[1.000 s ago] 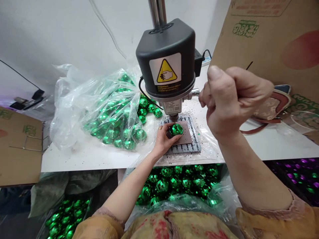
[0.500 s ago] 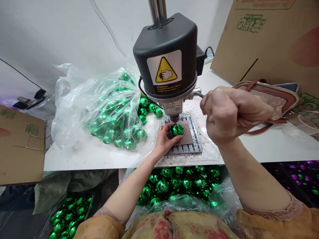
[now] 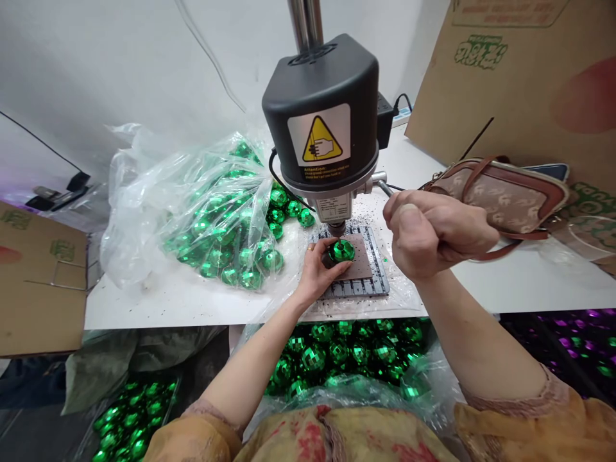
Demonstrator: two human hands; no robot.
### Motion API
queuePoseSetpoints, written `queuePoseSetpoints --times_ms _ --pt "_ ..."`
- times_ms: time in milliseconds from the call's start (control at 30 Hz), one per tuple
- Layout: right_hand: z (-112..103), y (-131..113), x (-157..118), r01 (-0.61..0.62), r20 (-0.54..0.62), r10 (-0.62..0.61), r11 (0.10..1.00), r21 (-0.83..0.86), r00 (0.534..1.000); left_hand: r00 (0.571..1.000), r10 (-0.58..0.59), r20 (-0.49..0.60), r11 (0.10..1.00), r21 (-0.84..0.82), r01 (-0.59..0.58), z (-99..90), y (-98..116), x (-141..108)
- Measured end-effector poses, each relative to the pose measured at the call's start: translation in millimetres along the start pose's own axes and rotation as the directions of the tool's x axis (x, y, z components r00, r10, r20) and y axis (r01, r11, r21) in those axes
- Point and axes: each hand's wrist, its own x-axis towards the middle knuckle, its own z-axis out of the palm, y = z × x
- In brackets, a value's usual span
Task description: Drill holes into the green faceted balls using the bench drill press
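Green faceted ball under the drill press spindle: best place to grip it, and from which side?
Grip the green ball low around its sides, coming from the left front as the left hand does. The spindle sits directly above, so the top must stay clear. It is round and faceted, so a pinch on opposite sides probably stops it rolling on the plate.

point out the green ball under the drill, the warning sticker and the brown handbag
green ball [image 3: 341,249], head view, its faceted top
warning sticker [image 3: 320,142], head view, the yellow triangle
brown handbag [image 3: 505,199], head view, its patterned side
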Motion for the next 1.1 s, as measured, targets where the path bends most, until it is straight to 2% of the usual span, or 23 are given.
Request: queuePoseSetpoints --times_ms 133,333,433,500,600,667,700,733,800,833,900,967,1033,1067,1100 --pt "-1.6 3.6 -3.4 0.028 0.015 -0.029 0.998 0.065 0.999 1.000 0.004 -0.015 1.000 0.008 -0.004 0.0 0.7 0.3" --pt "-5.0 -3.3 -11.1 0.021 0.067 -0.024 0.998 0.057 0.997 1.000 0.004 -0.017 1.000 0.008 -0.003 -0.2 -1.3 -0.5" --pt "3.2 -9.3 5.6 -0.131 -0.014 0.130 0.991 -0.018 0.991 1.000 -0.019 -0.012 1.000 -0.011 0.019 1.5 -1.7 1.2" --pt "11.4 -10.4 25.5 -0.262 -0.084 0.260 0.965 -0.020 0.962 0.999 -0.039 -0.024 0.999 -0.016 0.039 2.3 1.5 1.6" --pt "21.9 -6.9 55.1 -0.405 -0.053 0.404 0.914 -0.023 0.913 0.993 -0.046 -0.109 0.999 0.012 0.047 0.6 14.2 -7.6" --pt "26.1 -3.3 67.3 -0.451 -0.053 0.450 0.892 -0.018 0.891 0.983 -0.032 -0.183 0.998 0.051 0.042 -2.2 25.9 -24.6" --pt "27.6 -1.8 70.7 -0.465 -0.052 0.463 0.885 -0.015 0.885 0.982 -0.016 -0.186 0.997 0.068 0.030 -3.4 31.3 -36.3" --pt "28.8 -0.7 72.7 -0.467 -0.061 0.466 0.884 0.000 0.882 0.989 0.010 -0.147 0.997 0.078 0.001 -3.7 35.8 -49.6" --pt "30.8 0.4 73.9 -0.467 -0.064 0.468 0.884 0.041 0.881 0.991 0.116 0.064 0.990 0.070 -0.121 -0.6 40.5 -78.5" --pt "31.7 0.6 73.8 -0.465 -0.073 0.469 0.883 0.065 0.880 0.963 0.184 0.198 0.978 0.066 -0.200 3.4 40.6 -92.8" --pt "33.0 0.4 73.6 -0.469 -0.083 0.477 0.878 0.095 0.875 0.857 0.285 0.429 0.928 0.100 -0.359 15.1 37.2 -118.4" --pt "33.2 -0.1 73.5 -0.483 -0.091 0.489 0.872 0.085 0.867 0.760 0.326 0.563 0.858 0.161 -0.488 26.9 31.5 -136.0" --pt "31.8 -0.7 72.7 -0.481 -0.077 0.485 0.875 0.064 0.871 0.717 0.398 0.572 0.798 0.170 -0.578 31.5 25.8 -140.6" --pt "30.8 -0.8 72.0 -0.473 -0.068 0.476 0.879 0.058 0.877 0.721 0.457 0.521 0.778 0.158 -0.608 29.4 23.2 -136.5" --pt "29.6 -0.6 71.0 -0.462 -0.066 0.465 0.885 0.057 0.883 0.743 0.512 0.431 0.771 0.151 -0.619 24.2 20.7 -127.6"
